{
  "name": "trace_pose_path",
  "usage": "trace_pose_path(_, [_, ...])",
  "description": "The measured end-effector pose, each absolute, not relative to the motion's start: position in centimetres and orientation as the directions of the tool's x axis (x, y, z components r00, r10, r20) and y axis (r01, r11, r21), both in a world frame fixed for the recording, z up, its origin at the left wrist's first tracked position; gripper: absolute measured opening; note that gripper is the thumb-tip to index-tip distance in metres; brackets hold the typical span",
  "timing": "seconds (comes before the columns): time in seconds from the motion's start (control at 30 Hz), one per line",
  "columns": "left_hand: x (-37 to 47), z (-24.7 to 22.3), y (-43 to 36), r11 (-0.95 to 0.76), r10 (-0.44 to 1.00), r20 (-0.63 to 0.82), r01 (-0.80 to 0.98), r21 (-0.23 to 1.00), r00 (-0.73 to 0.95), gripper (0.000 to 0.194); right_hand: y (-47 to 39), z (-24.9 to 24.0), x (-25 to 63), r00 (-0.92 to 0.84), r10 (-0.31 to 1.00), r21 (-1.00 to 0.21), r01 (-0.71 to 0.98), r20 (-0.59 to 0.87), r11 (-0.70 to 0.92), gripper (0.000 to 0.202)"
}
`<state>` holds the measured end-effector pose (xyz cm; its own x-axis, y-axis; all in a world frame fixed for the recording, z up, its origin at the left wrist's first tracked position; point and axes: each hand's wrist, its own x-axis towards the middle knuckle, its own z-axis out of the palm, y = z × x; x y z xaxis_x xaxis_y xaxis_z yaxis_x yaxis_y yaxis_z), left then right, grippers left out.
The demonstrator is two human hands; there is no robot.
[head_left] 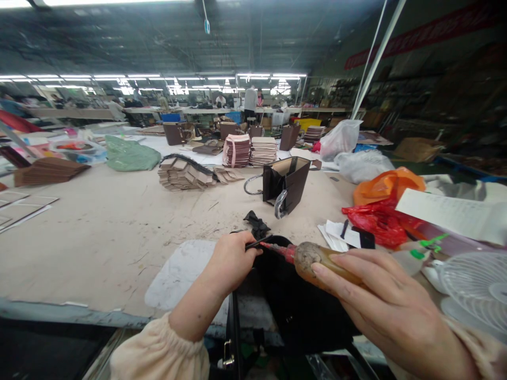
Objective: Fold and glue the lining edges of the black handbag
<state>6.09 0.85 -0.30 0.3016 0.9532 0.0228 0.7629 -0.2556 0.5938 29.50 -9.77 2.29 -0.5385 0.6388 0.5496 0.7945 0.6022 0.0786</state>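
Note:
My right hand (392, 295) is wrapped round an amber squeeze bottle (325, 261) with a stained red nozzle. The nozzle's tip points left and meets, or nearly meets, a thin black strip (257, 243). That strip is pinched between the fingers of my left hand (233, 258). Below both hands hangs a black bag piece (301, 311) over the table's front edge; whether the strip joins it I cannot tell. A crumpled black scrap (257, 224) lies just beyond my left hand.
A dark brown handbag (295, 184) stands ahead on the table (99, 232). Behind it are stacked bag panels (236, 150). To the right lie red plastic (376, 219), an orange bag (386, 184) and a white fan (479, 287). People work far back.

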Motion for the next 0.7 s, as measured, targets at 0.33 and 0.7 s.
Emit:
trace_pose_path(0.33, [6.06, -0.33, 0.78, -0.246, 0.956, 0.017, 0.772, 0.586, 0.292, 0.01, -9.7, 2.08, 29.76, -0.533, 0.653, 0.073, 0.801, 0.538, 0.594, 0.042])
trace_pose_path(0.7, [6.11, -0.44, 0.8, -0.251, 0.956, 0.027, 0.763, 0.595, 0.294, 0.011, -9.94, 2.12, 29.42, -0.522, 0.655, 0.061, 0.805, 0.546, 0.59, 0.039])
